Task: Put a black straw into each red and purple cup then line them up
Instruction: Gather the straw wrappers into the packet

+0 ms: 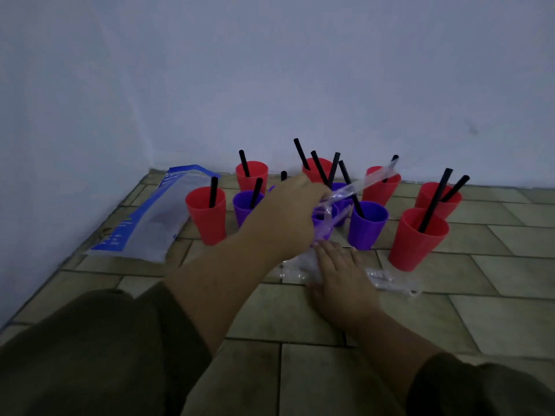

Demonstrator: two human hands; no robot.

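Straws and clear wrapper are pinched in the left hand; right hand lies flat, fingers together.

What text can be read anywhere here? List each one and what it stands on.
No text here can be read for certain.
Blue and white packet, flat on the floor left of the cups: white lettering on its blue band, too blurred to read.
Red cups, purple cups, black straws, clear wrapper: no markings visible.
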